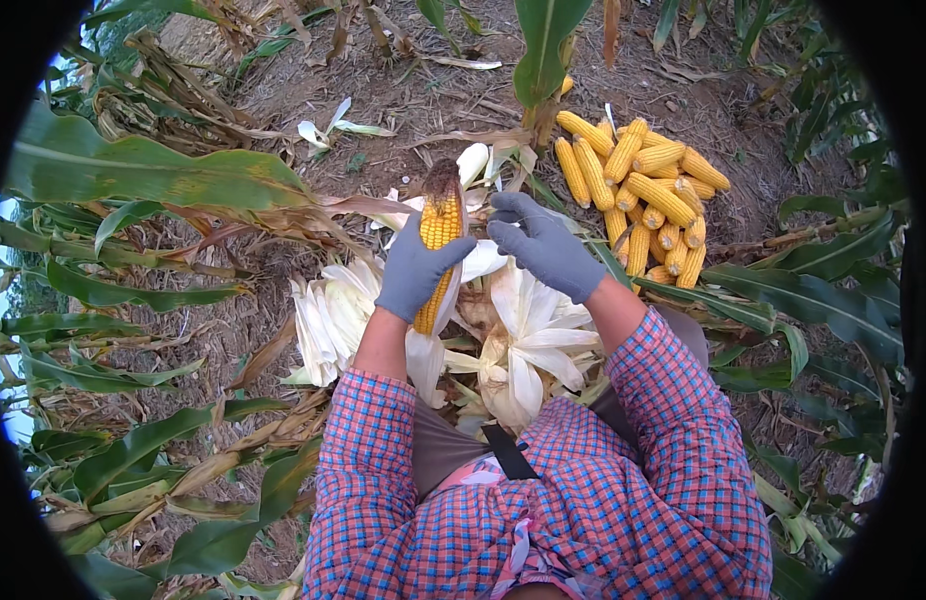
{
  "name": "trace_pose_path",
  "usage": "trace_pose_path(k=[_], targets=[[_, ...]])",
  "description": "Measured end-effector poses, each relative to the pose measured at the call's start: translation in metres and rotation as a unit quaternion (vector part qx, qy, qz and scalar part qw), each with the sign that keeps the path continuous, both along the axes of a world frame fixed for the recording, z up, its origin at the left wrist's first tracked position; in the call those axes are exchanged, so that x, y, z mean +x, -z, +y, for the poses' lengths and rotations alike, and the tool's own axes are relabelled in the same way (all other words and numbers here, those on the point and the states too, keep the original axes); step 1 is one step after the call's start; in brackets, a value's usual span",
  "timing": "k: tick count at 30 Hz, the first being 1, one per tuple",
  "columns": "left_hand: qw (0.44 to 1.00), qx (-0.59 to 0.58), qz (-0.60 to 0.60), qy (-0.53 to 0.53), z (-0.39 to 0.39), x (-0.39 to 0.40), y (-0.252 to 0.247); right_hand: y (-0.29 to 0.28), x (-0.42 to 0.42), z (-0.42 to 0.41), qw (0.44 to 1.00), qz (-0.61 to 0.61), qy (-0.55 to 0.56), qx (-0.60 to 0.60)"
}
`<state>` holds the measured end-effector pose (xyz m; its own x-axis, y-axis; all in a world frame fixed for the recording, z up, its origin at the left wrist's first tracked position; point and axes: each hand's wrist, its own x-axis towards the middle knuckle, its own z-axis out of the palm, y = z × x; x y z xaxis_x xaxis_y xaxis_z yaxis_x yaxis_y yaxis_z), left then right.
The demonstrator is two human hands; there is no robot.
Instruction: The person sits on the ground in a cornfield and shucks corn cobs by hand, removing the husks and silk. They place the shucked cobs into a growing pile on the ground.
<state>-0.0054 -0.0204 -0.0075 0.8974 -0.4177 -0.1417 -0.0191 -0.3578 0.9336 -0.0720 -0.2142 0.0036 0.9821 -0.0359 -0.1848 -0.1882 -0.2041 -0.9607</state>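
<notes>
In a grey glove, my left hand (419,271) grips a yellow ear of corn (438,225). Brown silk (442,178) covers the ear's far tip, and a pale strip of husk still runs along its right side. My right hand (544,244), gloved alike, is just right of the ear with its fingers apart and slightly curled; nothing shows in it. Below both hands lie loose whitish corn husks (538,337), and a flattened stack of husks (332,322) sits to the left.
A pile of bare corn cobs (658,199) rests on the soil at the upper right. Standing corn stalks with a broad green leaf (155,172) crowd the left side. Another upright leaf (547,52) rises beyond my hands. Dry litter covers the ground (448,105).
</notes>
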Motion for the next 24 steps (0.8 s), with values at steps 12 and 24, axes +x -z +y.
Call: trace_pose_path(k=[12,24], targets=[[0.972,0.129,0.012,0.196,0.0,-0.019,-0.024,0.002,0.001,0.005,0.97,0.098,0.056,0.215],[0.988,-0.122,-0.014,0.098,-0.002,-0.017,-0.005,0.021,0.017,0.017,0.814,0.111,0.192,0.536]])
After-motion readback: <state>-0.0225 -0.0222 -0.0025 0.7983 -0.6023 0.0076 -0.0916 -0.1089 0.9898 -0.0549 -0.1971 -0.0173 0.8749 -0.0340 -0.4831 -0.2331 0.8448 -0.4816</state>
